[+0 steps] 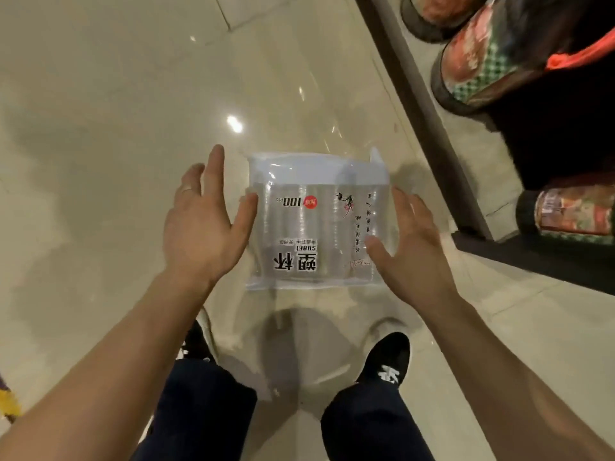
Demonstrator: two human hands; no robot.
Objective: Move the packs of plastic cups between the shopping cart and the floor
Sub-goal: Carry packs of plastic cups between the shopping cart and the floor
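Observation:
A clear pack of plastic cups point(316, 224) with black print and a red round sticker lies flat on the shiny beige floor, just ahead of my feet. My left hand point(203, 224) is at the pack's left side, fingers straight and spread, thumb touching the left edge. My right hand point(406, 241) is at the pack's right side, fingers straight, thumb over the pack's lower right corner. Neither hand grips the pack. No shopping cart is in view.
A dark shelf base point(429, 121) runs along the right, with patterned rolled goods point(492, 58) on the low shelf. My two black shoes point(389, 361) stand just below the pack. Open tiled floor point(100, 128) stretches to the left and ahead.

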